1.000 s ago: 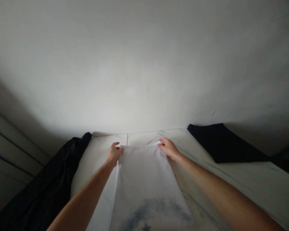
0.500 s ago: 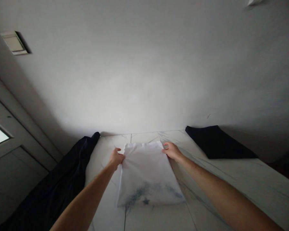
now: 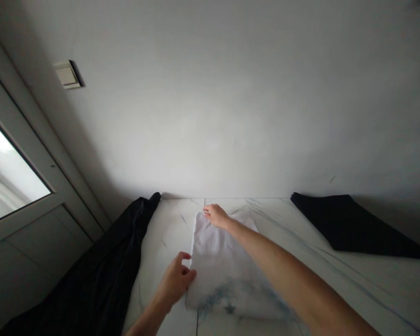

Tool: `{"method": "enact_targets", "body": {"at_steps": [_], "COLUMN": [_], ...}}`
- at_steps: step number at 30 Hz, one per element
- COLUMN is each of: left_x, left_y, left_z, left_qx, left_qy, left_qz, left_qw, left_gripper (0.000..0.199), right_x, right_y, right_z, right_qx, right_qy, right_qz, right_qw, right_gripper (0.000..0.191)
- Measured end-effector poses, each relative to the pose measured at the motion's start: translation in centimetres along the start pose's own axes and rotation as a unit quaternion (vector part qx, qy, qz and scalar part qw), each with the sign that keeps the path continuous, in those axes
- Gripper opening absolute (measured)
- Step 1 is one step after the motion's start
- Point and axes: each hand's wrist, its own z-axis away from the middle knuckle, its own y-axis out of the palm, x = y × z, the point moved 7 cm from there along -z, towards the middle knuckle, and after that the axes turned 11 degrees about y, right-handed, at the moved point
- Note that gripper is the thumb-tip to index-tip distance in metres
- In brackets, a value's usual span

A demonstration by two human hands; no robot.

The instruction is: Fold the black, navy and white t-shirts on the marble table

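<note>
A folded white garment (image 3: 217, 261) lies flat on the marbled white surface, with a smoky blue-grey print and a small dark star near its closer edge. My right hand (image 3: 217, 217) reaches across it to the far left corner, where its fingertips are closed on the cloth. Beside the left edge is my left hand (image 3: 177, 280), thumb and forefinger apart, the thumb touching the cloth. My right forearm hides part of the garment's right side.
Dark cloth (image 3: 108, 252) hangs over the left side of the surface. Folded black cloth (image 3: 350, 228) lies at the right by the wall (image 3: 210, 116). A light switch (image 3: 68, 74) is on the wall, and a door with a glass pane (image 3: 14, 172) stands at the left.
My right hand has moved from the garment's far right corner to its far left corner. My left hand has come down the left edge toward me. The view has shifted left.
</note>
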Motion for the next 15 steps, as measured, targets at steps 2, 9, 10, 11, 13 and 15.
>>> {"method": "enact_targets", "body": {"at_steps": [2,9,10,11,13,15], "left_x": [0.7,3.7,4.0,4.2,4.8,5.4], "left_y": [0.1,1.4,1.5,1.7,1.7,1.7], "left_z": [1.1,4.5,4.8,5.1,5.6,5.9], "left_qx": [-0.012,-0.007,-0.009,-0.012,-0.028,-0.046], "left_qy": [0.01,-0.018,-0.012,-0.003,0.009,0.007], "left_qz": [-0.01,0.026,0.03,0.032,0.032,0.026], "left_qw": [1.0,0.999,0.999,0.999,0.999,0.999], "left_gripper": [0.035,0.039,0.038,0.038,0.039,0.043], "right_x": [1.3,1.8,1.7,1.7,1.7,1.7], "right_y": [1.6,3.9,4.0,4.0,4.0,4.1], "right_z": [-1.7,-4.3,-4.4,-4.4,-4.5,-4.5], "right_qx": [0.016,0.061,0.064,0.067,0.075,0.08], "right_qy": [0.0,-0.014,-0.017,-0.02,-0.025,-0.027], "right_qz": [0.007,-0.014,-0.02,-0.025,-0.034,-0.038], "right_qw": [1.0,0.998,0.998,0.997,0.996,0.996], "right_gripper": [0.022,0.016,0.016,0.017,0.016,0.015]}}
